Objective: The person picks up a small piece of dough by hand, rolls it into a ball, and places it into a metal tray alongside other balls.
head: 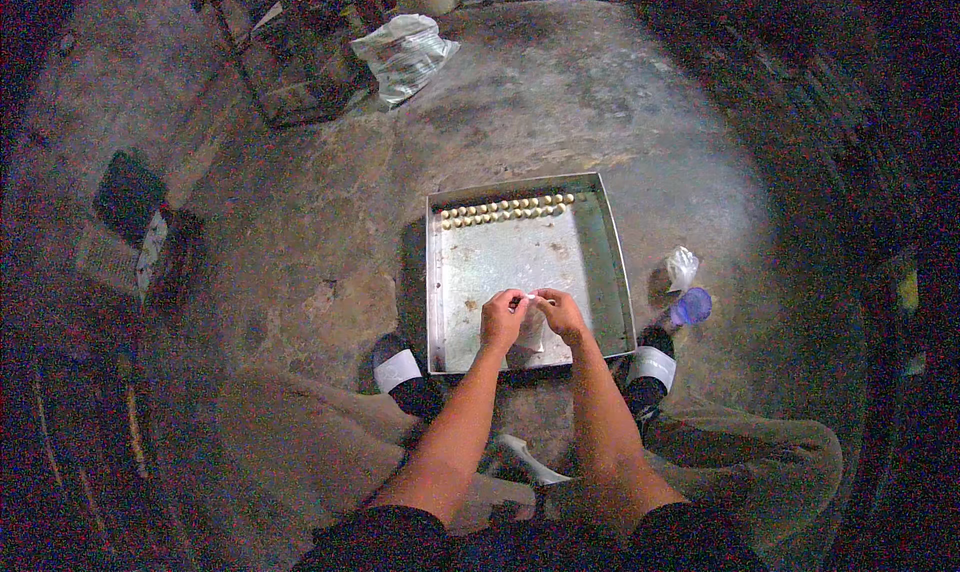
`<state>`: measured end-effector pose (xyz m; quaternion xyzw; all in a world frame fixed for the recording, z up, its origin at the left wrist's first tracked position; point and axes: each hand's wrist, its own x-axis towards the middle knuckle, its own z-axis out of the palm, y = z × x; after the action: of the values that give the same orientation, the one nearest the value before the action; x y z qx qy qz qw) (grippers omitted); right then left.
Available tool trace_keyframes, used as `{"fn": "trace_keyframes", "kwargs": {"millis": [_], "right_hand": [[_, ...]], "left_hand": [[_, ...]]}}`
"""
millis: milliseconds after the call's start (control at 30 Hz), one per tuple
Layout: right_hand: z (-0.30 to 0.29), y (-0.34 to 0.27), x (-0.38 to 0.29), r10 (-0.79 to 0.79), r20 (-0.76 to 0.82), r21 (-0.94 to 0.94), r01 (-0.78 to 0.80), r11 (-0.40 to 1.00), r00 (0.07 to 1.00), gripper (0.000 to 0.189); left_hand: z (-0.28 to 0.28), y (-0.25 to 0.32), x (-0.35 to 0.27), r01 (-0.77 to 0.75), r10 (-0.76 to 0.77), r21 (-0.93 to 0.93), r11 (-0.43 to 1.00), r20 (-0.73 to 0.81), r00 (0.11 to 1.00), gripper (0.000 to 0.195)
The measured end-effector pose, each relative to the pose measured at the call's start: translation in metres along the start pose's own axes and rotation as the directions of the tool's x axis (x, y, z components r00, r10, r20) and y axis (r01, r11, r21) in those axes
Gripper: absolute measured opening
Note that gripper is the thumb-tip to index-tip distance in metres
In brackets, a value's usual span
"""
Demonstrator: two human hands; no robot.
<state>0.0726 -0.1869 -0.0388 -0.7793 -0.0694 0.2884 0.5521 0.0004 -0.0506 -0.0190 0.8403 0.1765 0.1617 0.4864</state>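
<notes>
My left hand (499,320) and my right hand (562,317) meet over the near half of a shallow, square metal tray (517,261). Between their fingertips is a small white piece (531,297), too small to identify; both hands pinch it. Along the tray's far side stand two rows of small, round, pale balls (504,211), perhaps dough. Below my hands, a pale patch (535,336) shows on the tray floor; whether it is a thing or a reflection is unclear.
The tray lies on a concrete floor (337,212) between my slippered feet (397,369). Right of it are a crumpled white plastic bag (682,269) and a translucent purple container (691,306). Farther off stand a white sack (407,54) and a dark metal frame (259,92).
</notes>
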Motion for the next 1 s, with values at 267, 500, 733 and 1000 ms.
{"fn": "trace_keyframes", "kwargs": {"millis": [267,500,733,1000], "right_hand": [[0.002,0.033,0.015,-0.095,0.03,0.201,0.087,0.976,0.995,0.022],[-0.001,0.023,0.011,-0.139,0.013,0.116,0.136,0.984,0.99,0.019],[-0.007,0.001,-0.002,-0.147,-0.183,-0.218,0.106,0.97,0.972,0.021],[-0.01,-0.011,0.006,0.05,-0.139,-0.196,-0.077,0.978,0.989,0.024]], "left_hand": [[0.004,0.008,0.0,-0.093,0.093,0.022,0.995,0.037,0.995,0.016],[0.004,0.006,0.002,-0.168,0.168,0.095,0.981,0.012,0.986,0.013],[0.009,0.012,-0.002,-0.161,0.17,0.193,0.968,-0.035,0.985,0.01],[0.018,0.004,-0.004,-0.133,0.148,0.225,0.965,-0.049,0.988,0.009]]}}
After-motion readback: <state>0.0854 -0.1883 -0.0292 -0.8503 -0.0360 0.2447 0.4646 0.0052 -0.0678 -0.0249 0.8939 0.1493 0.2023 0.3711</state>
